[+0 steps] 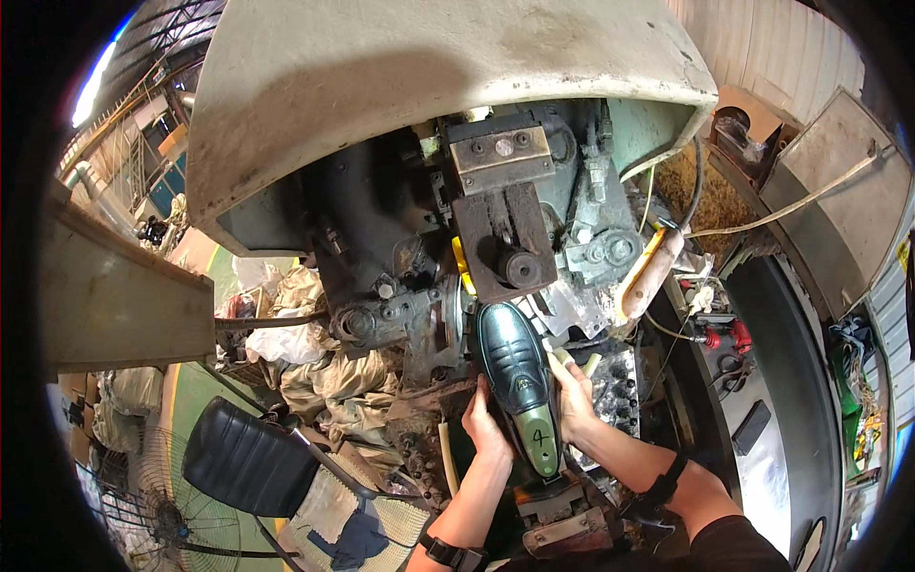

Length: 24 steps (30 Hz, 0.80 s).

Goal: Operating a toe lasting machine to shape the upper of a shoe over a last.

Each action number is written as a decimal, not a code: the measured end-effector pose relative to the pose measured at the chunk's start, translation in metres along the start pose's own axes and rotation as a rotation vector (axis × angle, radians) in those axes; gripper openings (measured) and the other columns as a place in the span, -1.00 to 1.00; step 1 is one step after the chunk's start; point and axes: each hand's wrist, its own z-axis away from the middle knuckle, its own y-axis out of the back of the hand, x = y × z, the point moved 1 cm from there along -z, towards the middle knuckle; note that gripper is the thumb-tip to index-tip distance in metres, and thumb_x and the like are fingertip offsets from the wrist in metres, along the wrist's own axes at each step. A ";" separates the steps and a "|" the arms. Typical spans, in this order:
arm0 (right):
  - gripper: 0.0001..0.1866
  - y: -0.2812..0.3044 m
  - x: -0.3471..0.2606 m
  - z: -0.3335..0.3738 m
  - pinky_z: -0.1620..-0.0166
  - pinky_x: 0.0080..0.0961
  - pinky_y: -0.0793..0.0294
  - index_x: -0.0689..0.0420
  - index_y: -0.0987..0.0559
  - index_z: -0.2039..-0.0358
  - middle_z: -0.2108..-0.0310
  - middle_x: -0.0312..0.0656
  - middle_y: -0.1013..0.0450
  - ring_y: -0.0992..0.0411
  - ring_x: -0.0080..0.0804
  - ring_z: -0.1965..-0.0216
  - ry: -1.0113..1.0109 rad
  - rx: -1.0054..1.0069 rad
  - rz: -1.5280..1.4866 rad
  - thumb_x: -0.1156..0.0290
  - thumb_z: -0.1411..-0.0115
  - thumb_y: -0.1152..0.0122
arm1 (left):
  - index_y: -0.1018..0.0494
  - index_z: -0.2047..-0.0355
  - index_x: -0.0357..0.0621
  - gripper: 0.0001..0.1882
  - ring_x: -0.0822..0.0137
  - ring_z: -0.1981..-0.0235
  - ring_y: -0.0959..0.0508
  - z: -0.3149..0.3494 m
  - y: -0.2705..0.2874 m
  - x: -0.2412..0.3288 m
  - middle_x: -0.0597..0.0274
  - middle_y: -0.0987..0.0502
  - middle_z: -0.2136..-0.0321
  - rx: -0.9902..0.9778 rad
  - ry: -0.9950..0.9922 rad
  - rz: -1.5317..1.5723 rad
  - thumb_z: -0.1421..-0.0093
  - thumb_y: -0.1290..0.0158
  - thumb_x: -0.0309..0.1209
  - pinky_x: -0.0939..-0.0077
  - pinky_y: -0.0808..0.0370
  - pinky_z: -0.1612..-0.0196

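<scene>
A black leather shoe upper [511, 345] sits over a green shoe last [539, 440], its toe pointing away from me into the machine. My left hand [486, 429] presses against the left side of the shoe, with most of its fingers hidden. On the opposite side my right hand [574, 398] grips the shoe and last, thumb side up. Just beyond the toe hangs a dark metal block [505, 238] with a round knob, part of a greasy machine head [500, 157]. The shoe's toe lies just under that block.
A large beige hood [429, 57] covers the machine. An elongated pale fitting [653, 272] hangs by a cord at right. At left stand a black padded chair [248, 453], a wire fan [172, 520] and heaped cloth bundles [334, 372]. A dark curved rail [805, 400] runs along the right.
</scene>
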 end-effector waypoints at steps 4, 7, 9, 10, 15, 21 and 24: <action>-0.63 0.008 0.003 -0.002 0.08 -0.33 -0.60 0.12 -0.45 -0.09 0.12 -0.18 -0.55 -0.56 -0.36 0.17 -0.038 -0.044 0.060 0.25 -0.36 -0.22 | -0.54 0.02 -0.37 -0.55 0.28 0.14 -0.60 0.011 -0.008 0.008 0.14 -0.61 0.09 0.046 0.015 -0.101 -0.37 -0.10 -0.15 0.34 -0.52 0.02; -0.42 0.026 0.010 -0.013 0.12 -0.43 -0.59 0.22 -0.33 -0.23 0.08 -0.15 -0.52 -0.54 -0.33 0.11 0.031 -0.012 0.218 0.12 -0.37 -0.18 | -0.56 0.06 -0.34 -0.56 0.34 0.15 -0.57 -0.001 0.014 0.013 0.16 -0.60 0.08 0.115 -0.103 -0.362 -0.34 -0.16 -0.13 0.46 -0.46 -0.02; -0.33 0.054 0.005 -0.020 0.37 -0.60 -0.53 0.17 -0.25 -0.34 0.28 -0.31 -0.48 -0.47 -0.53 0.41 -0.066 -0.118 0.459 0.02 -0.40 -0.11 | -0.58 0.13 -0.27 -0.64 0.40 0.24 -0.55 -0.001 0.045 0.029 0.20 -0.63 0.19 0.129 -0.318 -0.549 -0.33 -0.16 -0.17 0.53 -0.45 0.03; -0.33 0.050 -0.010 -0.005 0.40 -0.61 -0.52 0.15 -0.23 -0.35 0.32 -0.33 -0.46 -0.44 -0.56 0.46 -0.129 -0.104 0.554 0.02 -0.40 -0.10 | -0.57 0.13 -0.27 -0.68 0.35 0.27 -0.61 0.001 0.062 0.042 0.15 -0.64 0.26 0.136 -0.331 -0.501 -0.36 -0.13 -0.23 0.47 -0.54 0.10; -0.42 0.054 -0.037 0.017 0.29 -0.45 -0.55 0.07 -0.21 -0.31 0.28 -0.20 -0.53 -0.53 -0.46 0.36 -0.232 -0.105 0.605 -0.01 -0.46 0.02 | -0.55 0.22 -0.27 -0.76 0.39 0.39 -0.58 0.007 0.247 0.076 0.18 -0.62 0.38 0.550 -0.479 -0.570 -0.36 -0.08 -0.30 0.50 -0.54 0.26; -0.31 0.018 0.002 0.019 0.05 -0.47 -0.52 0.05 -0.48 -0.17 0.13 -0.23 -0.58 -0.53 -0.45 0.18 -0.234 -0.100 0.388 -0.26 -0.44 0.30 | -0.61 0.29 -0.34 -0.79 0.34 0.51 -0.55 0.038 0.376 -0.010 0.19 -0.62 0.48 0.509 0.035 -0.867 -0.04 -0.21 -0.52 0.45 -0.52 0.38; -0.27 0.021 0.015 0.018 -0.14 -0.37 -0.42 0.06 -0.41 -0.26 -0.09 -0.16 -0.50 -0.45 -0.36 -0.03 -0.243 -0.188 0.348 -0.29 -0.42 0.24 | -0.59 0.21 -0.36 -0.74 0.27 0.38 -0.59 0.046 0.366 -0.006 0.12 -0.63 0.38 0.608 0.124 -0.900 -0.05 -0.18 -0.55 0.38 -0.55 0.18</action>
